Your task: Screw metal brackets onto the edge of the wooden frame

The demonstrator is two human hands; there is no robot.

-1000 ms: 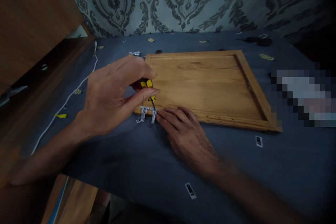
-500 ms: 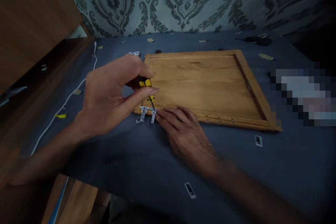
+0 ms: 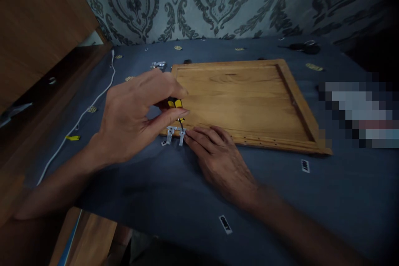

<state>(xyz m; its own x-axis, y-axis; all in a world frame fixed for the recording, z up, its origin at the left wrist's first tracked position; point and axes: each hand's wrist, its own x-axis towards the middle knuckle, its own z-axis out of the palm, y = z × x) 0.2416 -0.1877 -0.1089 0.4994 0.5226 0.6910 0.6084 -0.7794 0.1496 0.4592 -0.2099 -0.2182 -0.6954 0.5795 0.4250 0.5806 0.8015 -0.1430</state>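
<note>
A wooden cabinet door (image 3: 237, 104) with a raised frame lies on the blue cloth. Along its near edge at the left corner sits a metal hinge (image 3: 181, 133), two of its arms sticking out toward me. Between thumb and fingers, my left hand (image 3: 134, 116) grips a yellow-and-black screwdriver (image 3: 175, 103). Its shaft points down at the hinge's right part; the exact contact at the tip is too small to tell. My right hand (image 3: 221, 158) rests flat on the door's near edge, fingers stretched out, fingertips against the hinge's right side. Its thumb is hidden.
Behind the door's far left corner lies another metal hinge (image 3: 158, 65). A white cable (image 3: 93, 104) runs along the left, near a wooden cabinet (image 3: 40, 20). A dark tool (image 3: 305, 47) lies at the back right. Several small holes dot the door's near edge.
My left hand has shifted slightly down and to the right, and the screwdriver's handle with it. The right hand stays in place on the door's edge.
</note>
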